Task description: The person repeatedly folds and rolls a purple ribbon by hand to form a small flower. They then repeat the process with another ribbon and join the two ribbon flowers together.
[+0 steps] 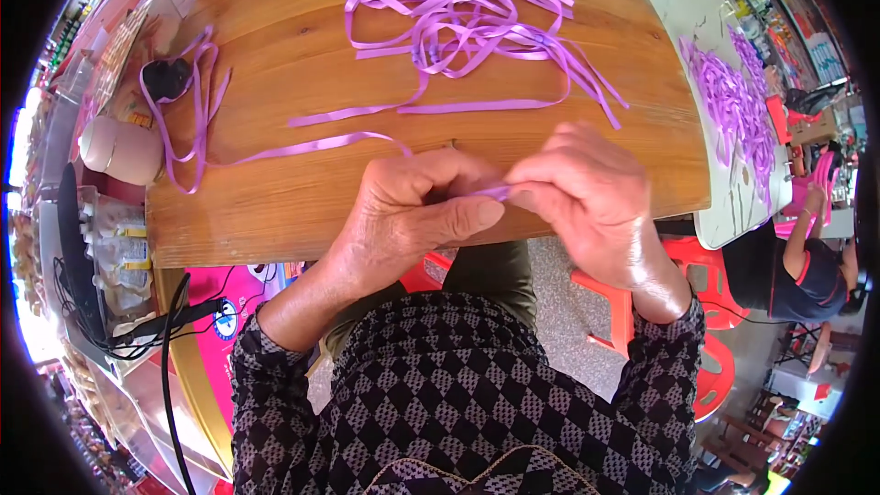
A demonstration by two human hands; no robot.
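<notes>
Just over the near edge of the wooden table [266, 211], my two hands meet at a purple ribbon [496, 192]. My left hand [412, 206] pinches it between thumb and fingers. Close against it, my right hand [587, 188] is closed on the ribbon's short end, its fingers slightly blurred. From my left hand a strip of purple ribbon [302, 147] trails left across the wood to a loop around a small black object [167, 80]. A loose heap of purple ribbons [458, 9] lies at the far side of the table. Whatever sits inside my fingers is hidden.
To the right, a white marble-patterned table [747, 211] carries another purple ribbon pile [733, 105]. A pale rounded container [122, 148] stands at the left edge, near bottles [124, 252] and black cables [170, 339]. Red plastic stools [706, 376] and a seated person [807, 266] are at right.
</notes>
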